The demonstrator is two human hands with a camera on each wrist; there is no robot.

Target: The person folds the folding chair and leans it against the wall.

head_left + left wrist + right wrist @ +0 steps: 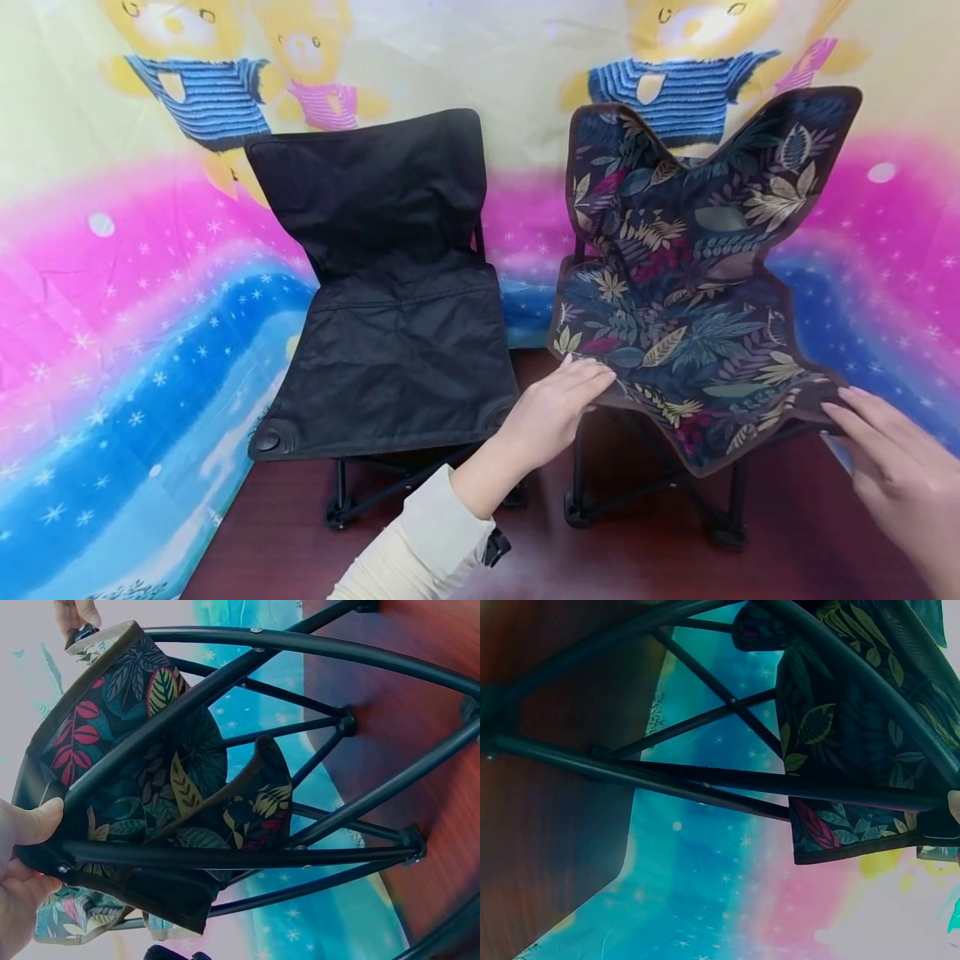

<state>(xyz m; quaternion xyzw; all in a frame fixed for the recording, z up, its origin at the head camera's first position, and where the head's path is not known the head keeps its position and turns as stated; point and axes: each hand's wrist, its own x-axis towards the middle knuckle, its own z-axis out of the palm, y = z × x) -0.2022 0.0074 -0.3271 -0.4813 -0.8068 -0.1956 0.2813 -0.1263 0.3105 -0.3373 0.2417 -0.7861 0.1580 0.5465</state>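
Observation:
A folding chair (pixel 697 308) with dark leaf-print fabric stands on the right, its black legs spread. My left hand (pixel 551 412) grips the seat's front left corner; in the left wrist view, thumb and fingers of this left hand (pixel 30 855) pinch the corner where the black tubes meet. At the front right corner, my right hand (pixel 896 475) holds the seat's edge between thumb and fingers. Only a sliver of that hand enters the right wrist view. Between the corners the fabric's front edge sags to a point, and the top of the backrest dips in the middle.
A plain black folding chair (pixel 397 358) stands unfolded just left of my left forearm. Both chairs rest on a dark red wooden surface (pixel 525 558). Behind them hangs a colourful cloth (pixel 525 75) printed with teddy bears and snowflakes, reaching down along both sides.

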